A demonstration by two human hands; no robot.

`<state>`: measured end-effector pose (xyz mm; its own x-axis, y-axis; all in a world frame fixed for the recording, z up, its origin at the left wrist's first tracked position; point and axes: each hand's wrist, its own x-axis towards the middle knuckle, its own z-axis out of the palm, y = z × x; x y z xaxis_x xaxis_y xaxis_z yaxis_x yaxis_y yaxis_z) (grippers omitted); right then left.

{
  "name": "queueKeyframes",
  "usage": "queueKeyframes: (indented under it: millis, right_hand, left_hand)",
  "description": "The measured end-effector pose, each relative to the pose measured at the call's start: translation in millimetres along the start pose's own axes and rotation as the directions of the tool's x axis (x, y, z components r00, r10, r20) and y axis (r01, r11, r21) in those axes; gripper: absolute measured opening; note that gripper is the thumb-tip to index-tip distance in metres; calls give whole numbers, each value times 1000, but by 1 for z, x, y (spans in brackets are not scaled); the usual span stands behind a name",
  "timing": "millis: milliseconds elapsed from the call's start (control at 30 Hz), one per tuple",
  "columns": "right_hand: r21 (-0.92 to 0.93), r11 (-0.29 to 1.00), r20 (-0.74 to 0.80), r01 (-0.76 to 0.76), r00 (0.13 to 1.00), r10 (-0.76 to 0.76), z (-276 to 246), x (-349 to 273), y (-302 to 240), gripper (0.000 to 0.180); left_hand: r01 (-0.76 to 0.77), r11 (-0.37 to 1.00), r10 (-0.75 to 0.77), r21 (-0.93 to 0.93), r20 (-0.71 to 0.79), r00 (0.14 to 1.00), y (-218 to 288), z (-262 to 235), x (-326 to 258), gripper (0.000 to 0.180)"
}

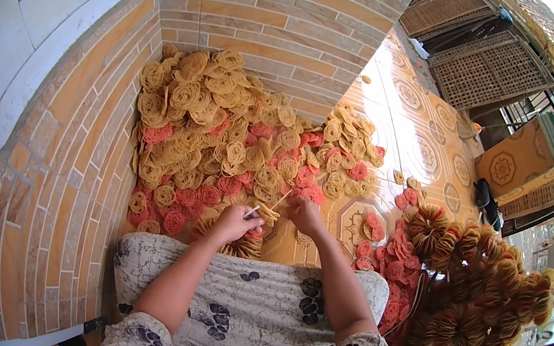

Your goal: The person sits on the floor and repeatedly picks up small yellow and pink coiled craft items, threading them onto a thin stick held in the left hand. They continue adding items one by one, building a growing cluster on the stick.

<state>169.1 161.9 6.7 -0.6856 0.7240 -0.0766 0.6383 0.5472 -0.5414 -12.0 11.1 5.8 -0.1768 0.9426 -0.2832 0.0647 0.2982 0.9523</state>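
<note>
Head view, and the left hand [237, 224] grasps a slim white rod [251, 212], tan discs [267, 215] right at its fingertips! The right hand [304, 214] curls beside a thin pale strand [282, 199], grip unclear; tan-and-coral rosettes [202, 138] heap beyond, against the wall [259, 16].

The left hand [239, 225] holds a white rod [251, 212] and tan discs [269, 213], the right hand [304, 216] just beside them. Tan and coral rosettes [201, 120] heap in the walled corner of the tiled floor [455, 170]; brownish bundles [460, 328] sit near its right edge.
</note>
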Motion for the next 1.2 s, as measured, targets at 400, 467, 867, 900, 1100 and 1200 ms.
queueKeyframes:
  millis: [400,467,867,900,1100,1200]
  right_hand:
    - [657,740,-31,-143,976,216,-43,-3,-26,17]
    - [584,810,56,-63,998,38,-48,-4,-23,16]
    - [269,932,-40,-242,964,262,-23,7,40,30]
    - [410,885,5,-220,971,239,-27,8,37,27]
    - [687,713,87,-137,991,106,-48,-5,0,19]
    - [530,837,237,-136,972,8,-53,-13,3,27]
  left_hand:
    - [-34,996,34,81,1,999,6,0,-3,18]
    - [-50,997,50,65,6,999,4,0,-2,15]
    - [-40,997,34,70,86,996,5,4,-3,14]
    - [-33,997,27,67,86,996,5,4,-4,14]
    - [8,997,-11,73,48,999,9,3,-4,14]
    - [-80,982,84,170,-14,996,7,3,-5,19]
